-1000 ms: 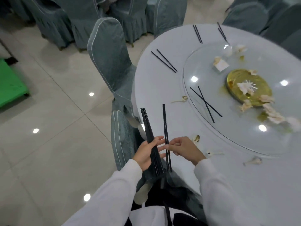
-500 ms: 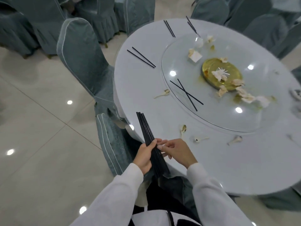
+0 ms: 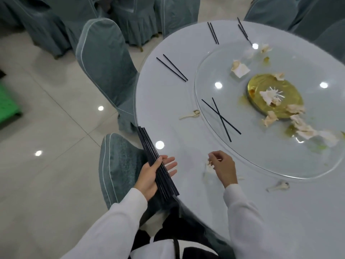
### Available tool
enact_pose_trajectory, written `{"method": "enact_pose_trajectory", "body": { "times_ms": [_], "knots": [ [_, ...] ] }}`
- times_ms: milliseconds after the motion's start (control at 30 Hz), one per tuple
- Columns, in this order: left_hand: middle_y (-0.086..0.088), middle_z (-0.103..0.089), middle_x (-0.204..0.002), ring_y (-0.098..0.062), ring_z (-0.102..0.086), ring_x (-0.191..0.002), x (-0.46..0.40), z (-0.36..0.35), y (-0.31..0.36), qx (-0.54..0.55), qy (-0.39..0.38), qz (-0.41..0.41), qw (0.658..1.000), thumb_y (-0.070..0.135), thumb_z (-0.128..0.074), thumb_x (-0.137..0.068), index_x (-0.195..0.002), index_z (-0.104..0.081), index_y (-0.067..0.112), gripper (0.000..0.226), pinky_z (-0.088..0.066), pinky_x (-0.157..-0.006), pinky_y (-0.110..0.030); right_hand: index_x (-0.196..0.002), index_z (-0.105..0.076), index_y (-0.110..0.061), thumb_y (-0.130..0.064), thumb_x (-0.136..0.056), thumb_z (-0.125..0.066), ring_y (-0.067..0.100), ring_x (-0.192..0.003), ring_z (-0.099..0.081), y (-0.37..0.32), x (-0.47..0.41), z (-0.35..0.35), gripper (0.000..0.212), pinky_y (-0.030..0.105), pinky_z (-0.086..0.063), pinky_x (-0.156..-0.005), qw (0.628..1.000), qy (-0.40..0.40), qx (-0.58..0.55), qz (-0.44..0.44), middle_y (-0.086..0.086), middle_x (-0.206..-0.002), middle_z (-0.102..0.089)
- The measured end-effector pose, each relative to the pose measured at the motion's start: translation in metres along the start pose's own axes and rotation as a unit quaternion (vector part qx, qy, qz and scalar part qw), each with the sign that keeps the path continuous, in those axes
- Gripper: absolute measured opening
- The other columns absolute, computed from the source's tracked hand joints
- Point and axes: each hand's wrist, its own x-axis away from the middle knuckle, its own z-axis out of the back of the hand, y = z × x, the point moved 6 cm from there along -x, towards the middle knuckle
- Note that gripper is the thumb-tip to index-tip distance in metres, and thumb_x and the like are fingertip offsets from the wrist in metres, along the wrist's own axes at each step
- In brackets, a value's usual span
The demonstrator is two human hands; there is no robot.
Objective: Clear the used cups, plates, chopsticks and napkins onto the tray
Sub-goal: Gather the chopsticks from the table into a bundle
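Note:
My left hand holds a bundle of several black chopsticks at the near-left rim of the round white table, thumb over the sticks. My right hand is on the table to its right, fingers curled on a small white spoon, which is blurred. A chopstick pair lies at the left, a crossed pair on the glass turntable, and two more pairs at the far edge. A gold plate holds crumpled napkins. No tray is in view.
Used napkins and a white scrap litter the turntable. Small spoons lie on the tablecloth. Covered chairs stand close at the table's left. A green crate sits on the floor far left.
My right hand added its pair to the bundle in my left hand, then let go and moved right onto the small spoon on the table. The view shifted over the table.

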Motion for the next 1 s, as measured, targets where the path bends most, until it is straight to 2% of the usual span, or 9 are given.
{"method": "enact_pose_trajectory", "body": {
  "times_ms": [100,167,300,433,567,733,833,1000],
  "knots": [
    [-0.025,-0.072,-0.127,-0.039,-0.072,-0.115,0.000,-0.001,0.018,0.016,0.036,-0.025,0.999,0.017,-0.044,-0.113,-0.125,-0.058,-0.004,0.028,-0.065,-0.084,-0.046,-0.090,-0.073,-0.027,-0.023,-0.096,-0.070,0.006,-0.087,-0.070,-0.004,-0.051,0.017,0.008,0.025,-0.051,-0.077,0.999,0.016,0.024,0.028,-0.014,-0.085,-0.074],
    [-0.026,-0.072,-0.126,-0.039,-0.073,-0.114,0.003,0.001,0.030,0.029,0.058,-0.041,0.997,0.016,-0.044,-0.112,-0.124,-0.058,-0.005,0.027,-0.066,-0.084,-0.045,-0.100,-0.072,-0.024,-0.024,-0.098,-0.068,0.012,-0.093,-0.069,-0.009,-0.085,0.026,0.005,0.028,-0.051,-0.082,0.997,0.029,0.050,0.042,-0.011,-0.095,-0.073],
    [-0.026,-0.072,-0.125,-0.037,-0.073,-0.115,0.010,0.008,0.040,0.048,0.089,-0.064,0.993,0.015,-0.044,-0.112,-0.127,-0.057,-0.007,0.030,-0.064,-0.090,-0.047,-0.127,-0.068,-0.011,-0.026,-0.100,-0.069,0.029,-0.115,-0.061,-0.014,-0.141,0.035,0.031,0.035,-0.047,-0.093,0.988,0.055,0.125,0.067,0.009,-0.120,-0.068],
    [-0.027,-0.071,-0.127,-0.039,-0.071,-0.118,0.015,0.014,0.034,0.046,0.115,-0.069,0.990,0.015,-0.045,-0.111,-0.131,-0.056,-0.008,0.032,-0.061,-0.095,-0.051,-0.140,-0.060,-0.012,-0.036,-0.097,-0.072,0.041,-0.129,-0.048,-0.015,-0.178,0.031,0.050,0.055,-0.043,-0.103,0.956,0.083,0.275,0.055,0.019,-0.136,-0.058],
    [-0.028,-0.068,-0.131,-0.040,-0.069,-0.121,0.019,0.018,0.030,0.053,0.127,-0.065,0.988,0.017,-0.046,-0.111,-0.133,-0.054,-0.008,0.034,-0.062,-0.094,-0.051,-0.143,-0.056,-0.015,-0.041,-0.095,-0.073,0.040,-0.132,-0.044,-0.011,-0.200,0.021,0.058,0.055,-0.036,-0.105,0.934,0.079,0.348,0.031,0.019,-0.140,-0.051],
    [-0.027,-0.068,-0.132,-0.040,-0.068,-0.123,0.023,0.024,0.031,0.053,0.134,-0.066,0.987,0.019,-0.047,-0.111,-0.135,-0.054,-0.007,0.036,-0.063,-0.091,-0.048,-0.132,-0.061,-0.016,-0.035,-0.097,-0.070,0.040,-0.127,-0.047,-0.004,-0.213,0.017,0.040,0.055,-0.035,-0.105,0.941,0.100,0.324,0.014,0.019,-0.133,-0.053],
    [-0.027,-0.068,-0.132,-0.040,-0.069,-0.122,0.022,0.024,0.030,0.046,0.138,-0.066,0.987,0.018,-0.046,-0.111,-0.135,-0.054,-0.006,0.035,-0.063,-0.091,-0.049,-0.126,-0.058,-0.014,-0.032,-0.094,-0.074,0.041,-0.123,-0.050,-0.007,-0.213,0.020,0.041,0.054,-0.038,-0.100,0.943,0.123,0.308,0.040,0.020,-0.128,-0.055],
    [-0.028,-0.069,-0.131,-0.040,-0.069,-0.121,0.022,0.021,0.025,0.047,0.141,-0.064,0.987,0.017,-0.046,-0.111,-0.134,-0.054,-0.007,0.034,-0.064,-0.089,-0.049,-0.136,-0.056,-0.015,-0.033,-0.099,-0.067,0.041,-0.125,-0.045,-0.006,-0.225,0.030,0.043,0.054,-0.036,-0.103,0.936,0.124,0.326,0.042,0.022,-0.134,-0.050]
  ]
}}
